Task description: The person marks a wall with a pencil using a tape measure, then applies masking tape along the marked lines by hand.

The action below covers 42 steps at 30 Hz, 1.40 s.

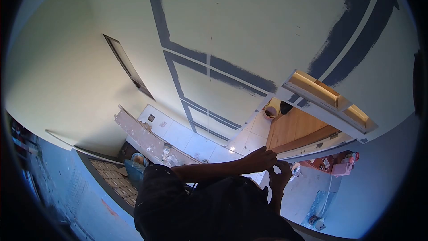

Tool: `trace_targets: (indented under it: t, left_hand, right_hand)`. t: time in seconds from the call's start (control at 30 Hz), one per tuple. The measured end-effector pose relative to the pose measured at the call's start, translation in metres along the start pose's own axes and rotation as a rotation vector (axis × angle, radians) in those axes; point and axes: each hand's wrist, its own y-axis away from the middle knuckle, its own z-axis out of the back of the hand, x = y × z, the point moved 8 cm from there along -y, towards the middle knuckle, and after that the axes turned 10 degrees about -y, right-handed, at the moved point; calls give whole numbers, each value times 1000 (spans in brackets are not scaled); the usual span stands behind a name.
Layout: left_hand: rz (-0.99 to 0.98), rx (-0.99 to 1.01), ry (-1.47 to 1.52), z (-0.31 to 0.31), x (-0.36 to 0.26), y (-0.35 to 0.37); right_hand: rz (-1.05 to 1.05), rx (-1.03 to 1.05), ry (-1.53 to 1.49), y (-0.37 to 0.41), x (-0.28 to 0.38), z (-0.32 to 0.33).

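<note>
My left hand [258, 159] reaches across in front of my dark shirt [214, 205], its fingers curled in a pinch. Close against it is my right hand [280, 176], with thumb and fingers bent together into a loop. The fingertips of both hands meet or nearly meet. Anything between them is too small and dark to make out. Beyond the hands stands a wooden door [298, 131] in a pale frame. The cream wall [258, 31] ahead carries dark grey painted bands [243, 73] split by thin pale lines.
A stained plank-like surface [142, 134] lies left, with crumpled plastic [168, 155] on it. A blue container [133, 172] sits below. At right are a pink container [342, 168] and a paint can [317, 223]. A bucket [270, 112] shows through the doorway.
</note>
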Motion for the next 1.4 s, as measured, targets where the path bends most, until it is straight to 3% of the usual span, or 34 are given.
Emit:
trace_targets:
  t: [0.23, 0.3, 0.33, 0.37, 0.43, 0.5, 0.57, 0.67, 0.73, 0.83, 0.9, 1.0, 1.07, 1.1, 1.13, 1.17, 1.2, 1.23, 1.3, 1.37, 1.4]
  left_hand:
    - [9, 149, 110, -13, 6, 8]
    - [35, 16, 226, 2, 15, 7]
    - [190, 435, 465, -22, 25, 6]
    - [429, -134, 660, -14, 43, 33]
    - [558, -178, 966, 8, 56, 27]
    - [335, -44, 993, -3, 54, 28]
    - [18, 72, 737, 0, 38, 27]
    - [-120, 148, 712, 8, 22, 13]
    - [-163, 203, 503, 15, 21, -2]
    - [-283, 101, 433, 37, 27, -37]
    - [-321, 15, 397, 61, 20, -68]
    - [-248, 114, 302, 65, 13, -101]
    - [-211, 281, 369, 66, 17, -120]
    - [-227, 349, 407, 67, 20, -128]
    - [-234, 352, 403, 72, 22, -140]
    - [-392, 335, 447, 83, 12, -149]
    - [-551, 318, 492, 89, 0, -153]
    - [-561, 324, 493, 85, -4, -154]
    - [-308, 627, 560, 44, 3, -143]
    - [-326, 634, 631, 36, -2, -149]
    - [-239, 643, 567, 46, 3, -161]
  right_hand:
    - [-130, 22, -89, -3, -7, 0]
    - [-129, 4, -120, -5, -5, 2]
    - [-159, 3, -119, -7, 0, 5]
    - [-187, -1, -124, -10, 4, 9]
    - [-174, -59, -115, -14, 8, 20]
    - [-205, -108, -186, -15, 10, 30]
    - [-196, -139, -265, -17, 14, 39]
    - [-125, -216, -247, -24, 21, 57]
    - [-165, -179, -337, -29, 17, 67]
    - [-149, -260, -391, -36, 9, 94]
    - [-109, -305, -352, -44, 9, 116]
    - [-115, -380, -370, -53, 0, 147]
    - [26, -441, -629, -57, -4, 165]
    - [29, -448, -633, -58, -7, 175]
    - [-10, -490, -835, -56, -18, 189]
    - [-50, -531, -1035, -55, -28, 200]
    - [36, -504, -965, -58, -20, 214]
    - [36, -516, -964, -60, -20, 225]
    - [9, -567, -909, -63, -24, 244]
    - [30, -610, -953, -65, -32, 260]
    - [54, -611, -898, -65, -34, 268]
